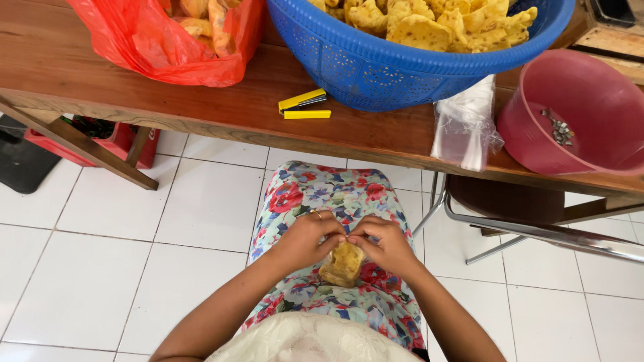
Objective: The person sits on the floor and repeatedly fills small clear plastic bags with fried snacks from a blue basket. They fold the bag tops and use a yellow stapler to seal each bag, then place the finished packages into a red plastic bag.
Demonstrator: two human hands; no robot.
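risking a crack in the chips if squeezing too hard, or a spill onto the floor (100,268) if the top is slipping loose. pinching the top of a small bag of chips (343,263) between left hand (305,239) and right hand (387,243), both closed on it. resting over the lap, just under the fingertips, well below the counter (221,110) with the stapler (304,105) and blue basket (376,67).
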